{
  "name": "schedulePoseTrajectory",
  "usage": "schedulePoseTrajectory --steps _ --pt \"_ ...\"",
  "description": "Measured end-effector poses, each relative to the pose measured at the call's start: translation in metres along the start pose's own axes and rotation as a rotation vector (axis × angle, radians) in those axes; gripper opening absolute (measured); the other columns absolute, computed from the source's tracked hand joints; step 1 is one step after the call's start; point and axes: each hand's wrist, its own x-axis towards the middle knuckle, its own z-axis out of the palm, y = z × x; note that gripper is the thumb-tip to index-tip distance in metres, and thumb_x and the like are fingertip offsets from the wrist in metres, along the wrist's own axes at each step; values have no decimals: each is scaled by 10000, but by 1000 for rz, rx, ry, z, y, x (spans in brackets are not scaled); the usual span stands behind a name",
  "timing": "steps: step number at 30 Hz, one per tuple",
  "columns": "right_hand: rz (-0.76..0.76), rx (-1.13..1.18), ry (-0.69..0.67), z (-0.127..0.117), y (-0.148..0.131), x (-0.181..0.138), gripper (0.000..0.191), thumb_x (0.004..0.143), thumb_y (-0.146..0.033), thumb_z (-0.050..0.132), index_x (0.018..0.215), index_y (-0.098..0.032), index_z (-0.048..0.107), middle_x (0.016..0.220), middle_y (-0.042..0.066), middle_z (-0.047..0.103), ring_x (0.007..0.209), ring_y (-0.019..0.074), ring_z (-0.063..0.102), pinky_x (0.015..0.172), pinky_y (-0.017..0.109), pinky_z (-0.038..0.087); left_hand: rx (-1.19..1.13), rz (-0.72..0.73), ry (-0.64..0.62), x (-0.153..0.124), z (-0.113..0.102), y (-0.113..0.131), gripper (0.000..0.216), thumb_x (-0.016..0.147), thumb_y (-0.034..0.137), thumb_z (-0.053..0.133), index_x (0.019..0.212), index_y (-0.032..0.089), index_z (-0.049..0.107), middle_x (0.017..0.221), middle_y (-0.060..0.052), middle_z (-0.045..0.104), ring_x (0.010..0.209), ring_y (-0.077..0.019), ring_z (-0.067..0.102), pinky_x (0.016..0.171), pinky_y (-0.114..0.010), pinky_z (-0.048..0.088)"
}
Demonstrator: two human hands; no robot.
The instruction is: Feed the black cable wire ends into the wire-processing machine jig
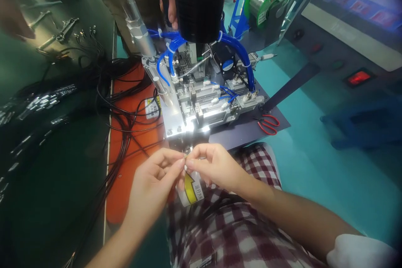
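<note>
In front of the machine, my left hand [157, 176] and my right hand [216, 165] meet with their fingertips almost touching. Each pinches with thumb and forefinger at a thin, yellowish wire [185, 156]; most of it is hidden by the fingers. Just beyond the fingertips is the brightly lit front end of the metal fixture [188, 130]. Below the hands shows a white label with a yellow arrow [190, 188], partly covered by the fingers.
Black cables [125, 134] cross the orange board [117, 197] at left. Blue air hoses [243, 54] arch over the machine. Red-handled cutters [268, 124] lie on the dark base plate's right side. A solder spool [265, 0] stands behind; a control panel [354, 42] rises at right. Another person's hand [171, 4] shows behind.
</note>
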Motion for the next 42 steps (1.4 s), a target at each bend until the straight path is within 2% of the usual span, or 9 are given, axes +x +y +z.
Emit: schedulePoseTrajectory --steps 5,8,14,18,23,26,31,34,42 --pt "-47 -145 5 -15 -4 -2 140 767 -252 736 819 -141 669 487 -80 512 399 50 406 388 180 279 -3 -116 -24 0 -2 3 369 747 510 750 867 180 637 512 57 528 395 -74 436 383 -173 372" --pt "-83 -97 27 -18 -4 -1 150 761 -263 740 803 -141 663 480 -90 470 408 42 336 393 189 224 8 -146 -22 -1 -1 6 414 725 556 748 857 180 637 490 61 495 396 -80 418 380 -187 387" --pt "-112 42 -46 -16 6 5 161 763 -276 745 747 -141 658 481 -90 456 436 44 333 431 206 225 16 -154 -28 1 -2 3 415 734 569 738 862 185 641 513 55 500 398 -75 392 374 -192 392" --pt "-108 110 -98 -18 11 8 192 749 -298 772 779 -136 674 534 -78 508 454 40 331 443 214 210 -8 -161 -30 2 -3 3 395 746 559 732 840 185 647 507 60 471 400 -65 365 370 -176 364" --pt "-82 155 -130 -18 11 10 284 710 -366 813 786 -138 662 644 -56 560 477 33 330 458 223 205 -8 -195 -35 0 -2 6 396 729 558 743 827 185 654 562 56 471 421 -66 380 402 -210 428" --pt "-74 99 -154 -18 8 11 293 744 -394 780 772 -146 626 665 -54 538 492 39 314 470 228 201 23 -182 -53 -1 -3 7 375 732 541 740 835 193 643 567 55 485 427 -74 416 409 -207 423" --pt "-256 -140 -213 -24 0 14 128 834 -262 662 806 -153 601 768 -10 565 654 96 459 578 243 335 106 -153 -94 2 -6 6 380 725 520 742 859 174 659 542 50 513 404 -77 426 381 -189 370" --pt "-324 -264 -235 -26 -6 15 90 856 -235 627 824 -153 611 790 0 582 660 103 467 591 250 356 100 -139 -108 3 -5 6 350 727 487 747 843 171 651 524 42 549 385 -80 442 383 -189 366" --pt "-181 -233 32 -17 4 6 191 854 -329 647 769 -166 597 625 -52 503 487 65 346 452 225 261 68 -93 -40 2 1 6 308 761 464 718 813 188 591 533 20 602 422 -128 546 428 -221 439"
